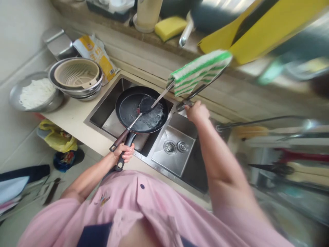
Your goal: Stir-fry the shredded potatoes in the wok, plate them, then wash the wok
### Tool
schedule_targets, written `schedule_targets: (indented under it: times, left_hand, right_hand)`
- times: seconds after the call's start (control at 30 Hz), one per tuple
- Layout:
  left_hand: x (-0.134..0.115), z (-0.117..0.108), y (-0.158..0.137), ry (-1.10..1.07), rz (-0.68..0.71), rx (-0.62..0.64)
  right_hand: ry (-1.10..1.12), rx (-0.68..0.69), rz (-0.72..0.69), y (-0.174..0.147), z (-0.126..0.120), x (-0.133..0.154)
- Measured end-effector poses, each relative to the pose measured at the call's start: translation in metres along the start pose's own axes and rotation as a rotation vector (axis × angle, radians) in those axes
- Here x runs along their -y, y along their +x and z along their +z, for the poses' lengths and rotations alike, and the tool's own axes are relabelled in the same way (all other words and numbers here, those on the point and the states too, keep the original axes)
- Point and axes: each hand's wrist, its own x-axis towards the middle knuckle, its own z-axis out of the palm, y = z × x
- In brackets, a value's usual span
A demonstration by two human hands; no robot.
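Note:
My left hand (125, 152) is wrapped round the handle of a black frying pan (125, 118), held over the left sink basin (104, 118). A spatula (133, 121) with a brown handle lies in the pan, its handle beside the pan's. From the faucet (199, 91) a stream of water (159, 97) runs into the pan, where the surface looks wet and bubbly. My right hand (197, 111) is closed at the faucet's base, on its lever. A green-and-white striped cloth (200, 73) drapes over the faucet's neck.
Left of the sink stand a steel bowl (15, 92) with white strips, stacked bowls with a beige colander (77, 73), and a yellow-white packet (96, 55). A yellow sponge (171, 28) sits on the ledge. The right basin has a drain (170, 146). A yellow bag (58, 137) hangs below the counter.

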Motion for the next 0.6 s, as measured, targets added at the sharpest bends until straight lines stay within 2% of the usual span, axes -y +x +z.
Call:
schedule_targets:
  times: [0.03,0.07,0.13,0.17,0.2,0.23,0.27,0.33,0.37,0.43,0.53,0.6]
  left_hand:
    - [0.002,0.0,0.0,-0.011,-0.001,-0.001]
    - [0.003,0.001,0.001,-0.021,-0.003,-0.002]
    - [0.005,0.004,0.002,-0.035,-0.017,-0.015]
    - [0.005,0.006,0.003,-0.038,-0.028,-0.027]
    - [0.005,0.007,0.003,-0.039,-0.039,-0.04]
    - [0.005,0.008,0.003,-0.036,-0.049,-0.054]
    - [0.005,0.009,0.003,-0.031,-0.056,-0.066]
    - [0.005,0.008,0.001,-0.017,-0.065,-0.067]
    - [0.006,0.006,0.0,-0.012,-0.068,-0.058]
    - [0.008,0.0,-0.003,-0.013,-0.078,-0.024]
    - [0.012,-0.009,-0.005,-0.034,-0.083,0.042]
    - [0.014,-0.013,-0.005,-0.045,-0.075,0.08]
  right_hand:
    - [-0.012,-0.035,-0.05,-0.02,0.002,0.01]
    - [-0.019,-0.018,-0.191,-0.043,0.006,0.023]
    - [0.037,0.288,-0.576,-0.091,0.023,0.055]
    - [0.019,0.457,-0.723,-0.113,0.034,0.072]
    - [-0.051,0.598,-0.818,-0.132,0.046,0.088]
    - [-0.155,0.675,-0.872,-0.148,0.057,0.102]
    - [-0.257,0.715,-0.964,-0.159,0.066,0.112]
    - [-0.431,0.7,-1.075,-0.169,0.075,0.121]
    - [-0.483,0.679,-1.076,-0.17,0.073,0.12]
    - [-0.534,0.676,-0.949,-0.164,0.059,0.106]
    - [-0.6,0.699,-0.692,-0.148,0.018,0.069]
    - [-0.698,0.58,-0.528,-0.139,-0.015,0.044]
